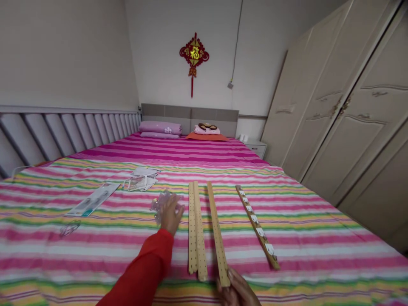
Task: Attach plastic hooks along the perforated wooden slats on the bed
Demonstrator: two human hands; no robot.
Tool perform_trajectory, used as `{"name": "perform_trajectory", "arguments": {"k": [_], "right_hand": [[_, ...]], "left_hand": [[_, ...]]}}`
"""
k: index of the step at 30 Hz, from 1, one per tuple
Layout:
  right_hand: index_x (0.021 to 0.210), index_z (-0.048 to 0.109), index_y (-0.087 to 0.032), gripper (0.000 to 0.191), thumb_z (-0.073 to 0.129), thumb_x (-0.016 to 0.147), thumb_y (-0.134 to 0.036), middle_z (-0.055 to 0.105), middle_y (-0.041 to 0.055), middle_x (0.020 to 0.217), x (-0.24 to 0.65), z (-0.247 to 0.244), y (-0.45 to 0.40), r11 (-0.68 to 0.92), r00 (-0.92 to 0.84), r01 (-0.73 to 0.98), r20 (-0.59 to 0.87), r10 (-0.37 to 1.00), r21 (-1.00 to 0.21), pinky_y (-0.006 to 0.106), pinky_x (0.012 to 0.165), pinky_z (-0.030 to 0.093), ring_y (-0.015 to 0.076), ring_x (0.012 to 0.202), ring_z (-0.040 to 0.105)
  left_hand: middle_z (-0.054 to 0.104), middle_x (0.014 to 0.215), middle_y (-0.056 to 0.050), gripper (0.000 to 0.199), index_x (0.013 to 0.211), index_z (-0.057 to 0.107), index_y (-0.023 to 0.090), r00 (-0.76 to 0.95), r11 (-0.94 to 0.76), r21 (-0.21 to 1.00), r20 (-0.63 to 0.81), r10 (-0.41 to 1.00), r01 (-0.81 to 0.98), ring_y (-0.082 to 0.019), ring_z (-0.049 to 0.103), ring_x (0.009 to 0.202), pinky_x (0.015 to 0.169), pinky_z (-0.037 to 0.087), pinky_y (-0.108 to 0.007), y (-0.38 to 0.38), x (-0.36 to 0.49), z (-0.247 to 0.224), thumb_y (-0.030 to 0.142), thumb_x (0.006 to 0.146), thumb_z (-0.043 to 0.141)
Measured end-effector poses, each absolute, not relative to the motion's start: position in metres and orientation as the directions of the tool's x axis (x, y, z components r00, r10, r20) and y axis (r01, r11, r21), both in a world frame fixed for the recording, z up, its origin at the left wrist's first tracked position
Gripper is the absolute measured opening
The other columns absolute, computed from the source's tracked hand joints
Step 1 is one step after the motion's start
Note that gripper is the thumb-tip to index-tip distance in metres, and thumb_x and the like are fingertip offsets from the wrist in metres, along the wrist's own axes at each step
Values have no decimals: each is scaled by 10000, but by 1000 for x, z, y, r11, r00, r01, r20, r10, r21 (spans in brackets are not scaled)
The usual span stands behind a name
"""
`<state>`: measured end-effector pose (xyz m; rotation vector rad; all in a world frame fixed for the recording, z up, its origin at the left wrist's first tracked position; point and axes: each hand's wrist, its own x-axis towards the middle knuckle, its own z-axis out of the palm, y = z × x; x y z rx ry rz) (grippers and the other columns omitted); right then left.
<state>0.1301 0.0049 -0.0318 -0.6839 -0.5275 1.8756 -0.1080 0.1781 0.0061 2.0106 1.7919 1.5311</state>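
My left hand (pixel 171 214), in a red sleeve, reaches over a small pile of clear plastic pieces (pixel 158 204). Its thumb stands apart from the fingers, whose tips touch the pile. With its fingers closed, my right hand (pixel 239 291) grips the near end of a perforated wooden strip (pixel 216 233), which points away from me. Between the hands lie two more perforated wooden strips (pixel 196 238), side by side. Further right is a darker wooden strip (pixel 258 229) with several white hook-like pieces along it.
The striped bedsheet (pixel 127 233) carries everything. On the left are a flat clear package (pixel 94 199), torn packaging (pixel 142 180) and a small tangle of clear plastic or wire (pixel 70 228). Folded bedding (pixel 161 128) is at the headboard (pixel 165 111); a wardrobe (pixel 350 93) stands right.
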Motion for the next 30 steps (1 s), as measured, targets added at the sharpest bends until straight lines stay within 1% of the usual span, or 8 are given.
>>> {"name": "perform_trajectory", "arguments": {"k": [3, 9, 12, 15, 18, 21, 25, 30], "right_hand": [[837, 653, -149, 317, 802, 661, -366, 580, -5, 593, 124, -28, 18, -387, -343, -697, -193, 919, -604, 176, 455, 324, 40, 442, 352], [855, 624, -141, 365, 792, 666, -404, 566, -26, 568, 113, -36, 35, -381, -336, -718, -189, 923, -583, 157, 438, 307, 28, 415, 362], [843, 616, -133, 444, 735, 681, -529, 599, -7, 559, 107, -49, 40, -312, -295, -661, -146, 944, -682, 157, 377, 313, 24, 347, 350], [958, 608, -122, 575, 653, 700, -633, 619, -5, 548, 105, -56, 43, -239, -233, -540, -129, 964, -807, 173, 306, 320, 34, 260, 352], [1095, 574, -119, 673, 608, 713, -671, 602, -28, 496, 107, -54, 41, -231, -160, -396, -181, 971, -889, 161, 272, 298, 62, 240, 407], [1080, 589, -118, 664, 579, 728, -682, 620, -20, 502, 114, -48, 36, -212, -113, -317, -185, 976, -924, 153, 270, 293, 72, 253, 450], [846, 629, -104, 611, 622, 680, -692, 657, 19, 547, 139, -53, 25, -135, 120, -424, -204, 972, -895, 163, 294, 320, 63, 278, 466], [749, 596, -142, 585, 630, 643, -717, 675, 39, 530, 198, -58, 12, -18, 432, -693, -436, 789, -720, 217, 351, 416, 84, 306, 480]], "left_hand": [[606, 1257, -91, 364, 1193, 609, 223, 30, -464, 604, 588, 808, 648, -234, 533, 1190, 1022, 426, -445, 158, -89, -7, 333, 867, 490], [574, 1325, -73, 402, 1233, 602, 251, 181, -459, 609, 462, 868, 647, -243, 461, 1282, 1085, 359, -467, 138, -73, -30, 393, 886, 457], [536, 1370, -43, 433, 1275, 569, 293, 211, -416, 596, 384, 899, 686, -263, 389, 1338, 1108, 311, -498, 138, -74, -32, 422, 874, 472], [497, 1406, -12, 439, 1263, 572, 346, 264, -416, 554, 336, 904, 721, -290, 326, 1372, 1109, 278, -535, 138, -76, -31, 454, 840, 520], [477, 1421, 16, 405, 1234, 591, 374, 296, -427, 524, 317, 901, 737, -283, 297, 1387, 1099, 295, -524, 140, -77, -31, 457, 848, 503], [492, 1408, 32, 391, 1225, 593, 391, 292, -433, 505, 336, 895, 746, -280, 319, 1377, 1081, 323, -517, 142, -77, -33, 457, 851, 497], [513, 1391, 42, 381, 1214, 596, 402, 281, -442, 483, 371, 885, 756, -279, 344, 1365, 1059, 359, -502, 144, -78, -37, 453, 848, 503], [518, 1387, 34, 387, 1215, 602, 381, 289, -450, 485, 373, 882, 750, -280, 340, 1366, 1058, 365, -494, 145, -80, -39, 449, 845, 508]]}}
